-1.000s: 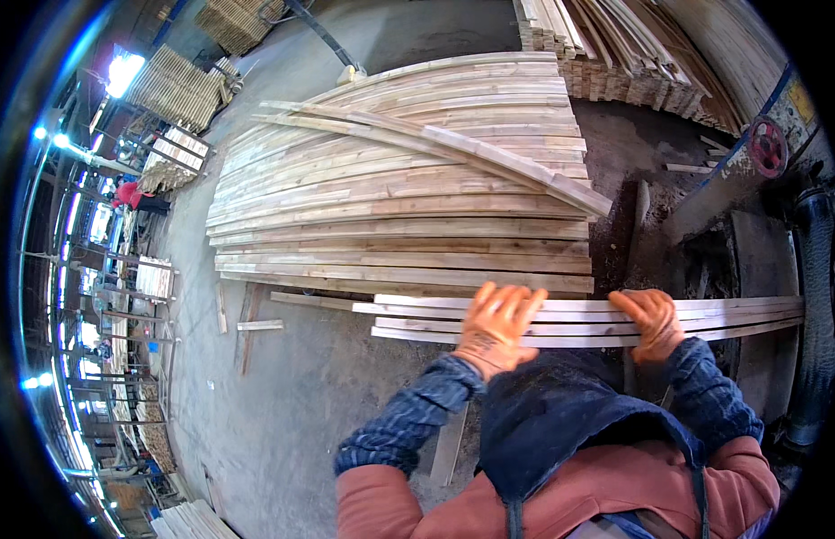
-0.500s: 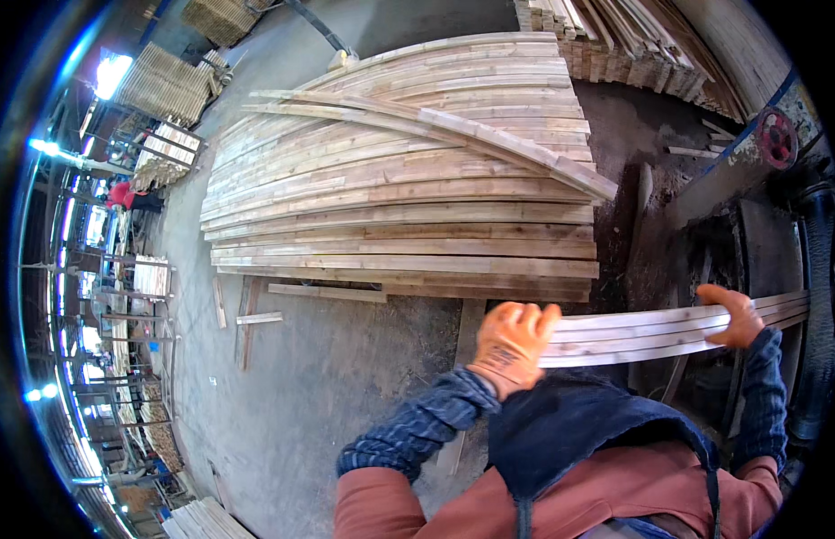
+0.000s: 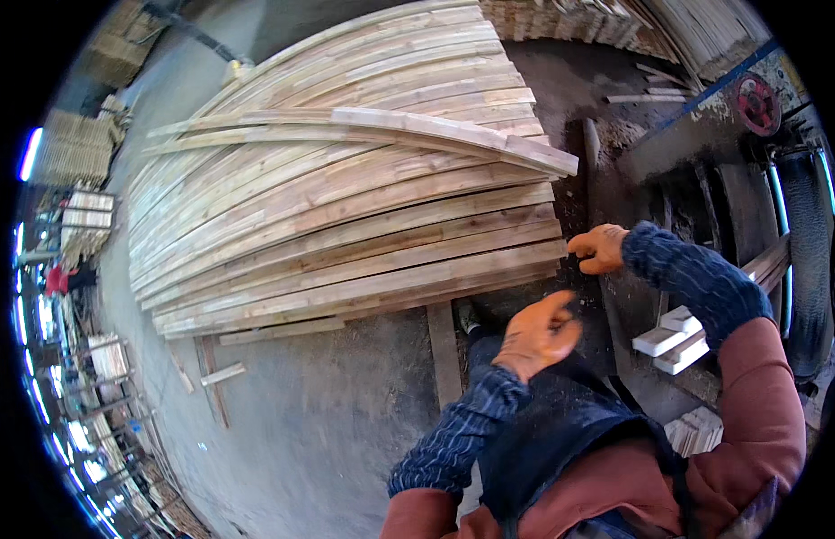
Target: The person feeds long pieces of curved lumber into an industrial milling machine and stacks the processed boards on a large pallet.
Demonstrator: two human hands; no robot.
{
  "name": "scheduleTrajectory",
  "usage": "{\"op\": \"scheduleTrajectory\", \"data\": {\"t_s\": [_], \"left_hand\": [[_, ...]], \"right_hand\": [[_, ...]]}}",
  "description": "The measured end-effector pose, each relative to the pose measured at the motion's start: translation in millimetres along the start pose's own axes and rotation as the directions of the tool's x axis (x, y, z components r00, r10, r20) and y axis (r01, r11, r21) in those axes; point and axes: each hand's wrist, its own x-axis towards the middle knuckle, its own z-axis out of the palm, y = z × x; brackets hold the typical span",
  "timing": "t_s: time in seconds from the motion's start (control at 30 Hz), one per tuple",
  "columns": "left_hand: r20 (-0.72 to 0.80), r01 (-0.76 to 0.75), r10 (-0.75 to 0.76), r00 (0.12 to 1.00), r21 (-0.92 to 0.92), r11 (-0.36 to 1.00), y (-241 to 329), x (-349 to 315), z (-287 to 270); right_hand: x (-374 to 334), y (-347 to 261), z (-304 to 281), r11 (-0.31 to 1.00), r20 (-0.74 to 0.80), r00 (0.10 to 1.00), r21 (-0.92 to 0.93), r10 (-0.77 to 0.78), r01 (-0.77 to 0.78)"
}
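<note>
Both hands wear orange gloves. My left hand (image 3: 537,335) hangs above the dark apron (image 3: 561,404), slightly blurred, holding nothing, with its fingers apart. Farther out, my right hand (image 3: 599,249) reaches to the right-hand end of a large stack of long wooden boards (image 3: 373,207). Its fingers are bent, thumb apart from them, and no board is between them; whether a fingertip touches the stack I cannot tell. Two loose boards (image 3: 453,130) lie slantwise on top. Beneath my right forearm, several pale board ends (image 3: 674,341) jut out beside the machine.
At the right stands a machine with a dark ribbed hose (image 3: 808,260) and a red handwheel (image 3: 759,103). More timber (image 3: 570,22) is piled at the far right. Offcuts (image 3: 222,375) lie on the concrete floor. A person in red (image 3: 58,280) is at the far left.
Both hands have let go of the boards at the machine. My right hand has swung left and away toward the big stack. The view has turned, and the stack now appears farther left.
</note>
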Motion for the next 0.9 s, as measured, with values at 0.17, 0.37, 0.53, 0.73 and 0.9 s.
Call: {"op": "scheduleTrajectory", "data": {"t_s": [0.17,0.37,0.53,0.73,0.9], "left_hand": [[-0.162,0.395,-0.516,0.841,-0.469,0.790,-232.3,-46.1,-48.4],[-0.363,0.552,-0.782,0.506,-0.561,0.618,-430.6,-68.3,-178.6],[0.029,-0.111,-0.870,0.493,-0.989,-0.096,-521.5,-55.2,-287.6],[-0.289,-0.012,-0.927,0.239,-0.956,0.295,-509.1,82.2,-283.0],[-0.387,-0.124,-0.902,0.192,-0.921,0.368,-509.9,78.2,-264.4]], "right_hand": [[121.7,71.0,62.0,0.979,0.006,0.979,0.031,0.203,-0.203],[211.3,165.1,152.6,0.809,-0.128,0.806,0.213,0.578,-0.547],[287.5,219.4,207.5,0.726,-0.358,0.643,0.471,0.677,-0.501],[316.8,333.8,267.5,0.580,-0.221,0.764,0.780,0.606,-0.234],[306.7,303.3,251.1,0.368,-0.099,0.799,0.916,0.593,-0.160]]}}
